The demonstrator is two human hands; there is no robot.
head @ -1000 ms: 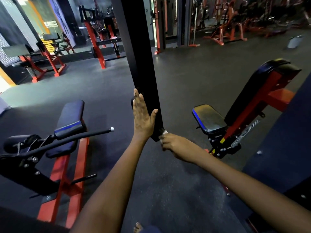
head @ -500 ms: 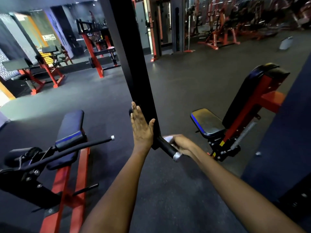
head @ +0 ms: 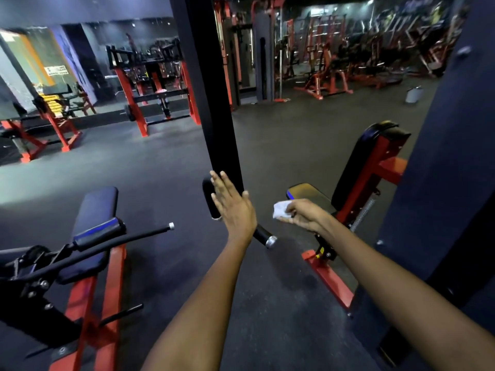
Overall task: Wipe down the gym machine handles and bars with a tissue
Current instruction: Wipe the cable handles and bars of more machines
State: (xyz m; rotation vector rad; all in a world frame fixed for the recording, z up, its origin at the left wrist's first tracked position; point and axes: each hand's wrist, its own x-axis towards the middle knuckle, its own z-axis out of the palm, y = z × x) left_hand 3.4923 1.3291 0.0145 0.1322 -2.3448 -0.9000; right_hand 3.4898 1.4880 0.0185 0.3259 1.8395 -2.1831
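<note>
Left hand (head: 233, 207): flat, fingers straight and together, palm laid against the lower end of the black upright bar (head: 214, 103) at frame centre. It holds nothing; it looks to be steadying the bar.

Right hand (head: 302, 214): fingers curled round a crumpled white tissue (head: 281, 210), which sticks out toward the left of the frame. Hand and tissue hang in the air just right of the bar, touching neither bar nor handle.

Handles: two black grips leave the foot of the bar. The near handle (head: 263, 235) has a silver end cap and runs from behind the left wrist toward lower right; its long axis is diagonal, cap end nearest the camera. The far handle (head: 208, 196) shows to the left of the left fingers, roughly upright, mostly hidden by them.

Key relation: the near handle lies below and slightly left of the tissue, close but apart. The right hand is the nearer to it, and it already carries the tissue. The left hand sits between the tissue and the far handle.

Judgement: a wipe of the near handle calls for dropping the tissue down onto the grip and stroking along the diagonal. The far handle would need a reach round the bar, or a move of the left hand.

Surroundings: red-and-black seat (head: 369, 172) at right, padded bench (head: 93, 223) at lower left, dark rubber floor (head: 160, 162).
</note>
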